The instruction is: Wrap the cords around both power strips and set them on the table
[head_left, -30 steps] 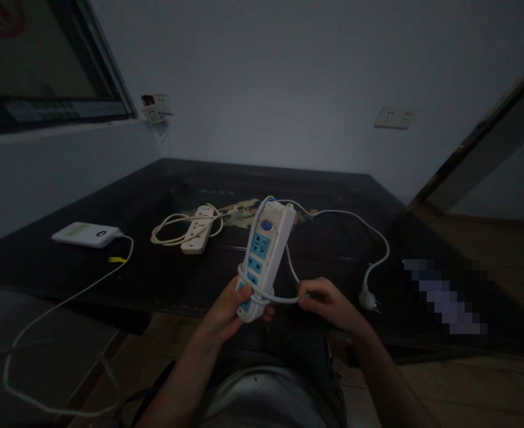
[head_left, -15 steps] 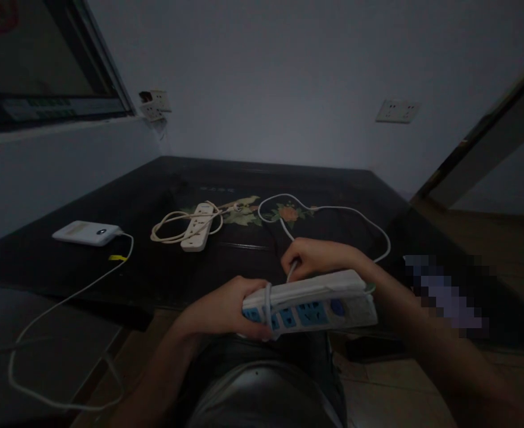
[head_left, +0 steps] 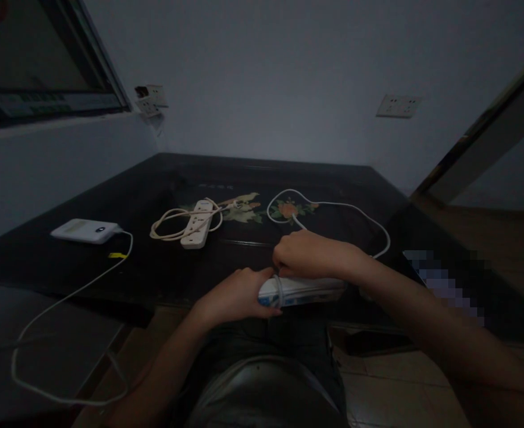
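Note:
My left hand (head_left: 239,295) is wrapped round the left end of a white power strip (head_left: 313,290) with blue sockets, held low at the table's front edge. A grey-white power cord (head_left: 281,291) loops crosswise round the strip beside that thumb. Just above the strip, my right hand (head_left: 308,254) is closed on the cord, its fingertips turned down and partly hidden. From there the cord's free length (head_left: 355,206) runs in a wide curve over the table and passes behind my right forearm.
On the black table (head_left: 244,267) a smaller white power strip (head_left: 198,224) lies with its cord coiled over it. Farther left is a white power bank (head_left: 85,230) with a cable (head_left: 72,294) hanging off the edge. A blurred flat object (head_left: 442,288) lies right.
My right hand has moved left and closer to the strip, drawing the cord along. The strip has tipped, so its socket face shows less, and it sits slightly lower on the right.

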{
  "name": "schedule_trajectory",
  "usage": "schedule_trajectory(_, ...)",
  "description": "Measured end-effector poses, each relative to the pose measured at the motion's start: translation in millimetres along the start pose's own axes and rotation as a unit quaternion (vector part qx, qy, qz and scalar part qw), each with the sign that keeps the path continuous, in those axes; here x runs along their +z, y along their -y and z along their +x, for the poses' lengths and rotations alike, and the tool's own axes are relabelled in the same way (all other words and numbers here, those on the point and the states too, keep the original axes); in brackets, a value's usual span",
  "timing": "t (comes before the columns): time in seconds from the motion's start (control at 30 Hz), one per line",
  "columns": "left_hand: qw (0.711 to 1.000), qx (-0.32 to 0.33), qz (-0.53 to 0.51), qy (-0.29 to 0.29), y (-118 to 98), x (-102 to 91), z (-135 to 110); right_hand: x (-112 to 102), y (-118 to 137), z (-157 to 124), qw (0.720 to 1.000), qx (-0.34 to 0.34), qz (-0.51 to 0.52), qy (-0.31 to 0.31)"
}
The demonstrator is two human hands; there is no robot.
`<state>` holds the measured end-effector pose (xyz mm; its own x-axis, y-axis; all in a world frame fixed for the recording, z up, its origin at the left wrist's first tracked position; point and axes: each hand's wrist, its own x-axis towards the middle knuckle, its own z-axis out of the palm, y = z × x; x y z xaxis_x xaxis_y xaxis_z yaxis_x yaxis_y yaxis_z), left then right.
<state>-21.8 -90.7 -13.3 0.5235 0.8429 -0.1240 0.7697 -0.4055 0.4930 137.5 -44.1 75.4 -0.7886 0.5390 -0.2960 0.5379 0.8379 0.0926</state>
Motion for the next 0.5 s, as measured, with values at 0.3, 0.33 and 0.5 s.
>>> schedule_trajectory(0.3, 0.997, 0.014, -0.054, -0.061, 14.2, 9.9, 8.8, 6.3, 0.1, 7.6, 0.998, 0.019, -0.027, -0.051)
schedule_trajectory(0.33, 0.994, 0.02, -0.081, -0.065, 16.6, 11.7, 9.5, 6.7, -0.4, 7.4, 0.998, 0.02, -0.023, -0.051)
schedule_trajectory(0.5, 0.974, 0.06, -0.208, -0.07, 20.5, 19.2, 12.0, 6.3, -2.9, 2.7, 0.997, 0.014, 0.005, -0.073)
